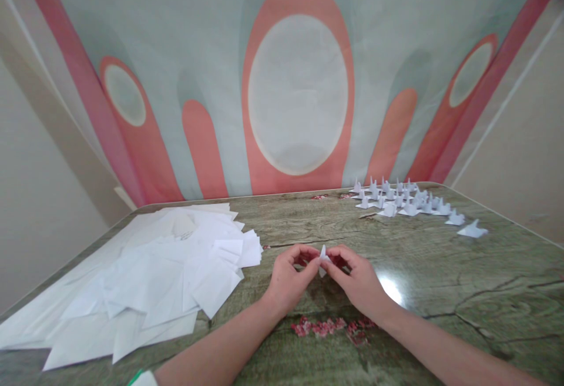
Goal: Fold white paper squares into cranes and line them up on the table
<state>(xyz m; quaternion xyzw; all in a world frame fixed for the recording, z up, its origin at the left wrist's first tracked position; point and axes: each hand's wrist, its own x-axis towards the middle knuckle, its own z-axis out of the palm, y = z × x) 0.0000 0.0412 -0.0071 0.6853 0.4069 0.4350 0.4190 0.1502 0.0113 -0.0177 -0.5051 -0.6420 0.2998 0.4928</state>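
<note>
Between my two hands, just above the table, is a small folded white paper crane (324,253) with a pointed tip sticking up. My left hand (291,273) pinches it from the left with thumb and forefinger. From the right, my right hand (356,274) grips it in the same way, so the fingertips of both hands nearly meet at the paper. Parts of the crane are hidden behind the thumbs.
A spread heap of white paper sheets (150,286) covers the table's left side. Several folded paper cranes (409,207) stand in rows at the back right. The wood-patterned table (440,274) ends at a patterned wall covering (299,183).
</note>
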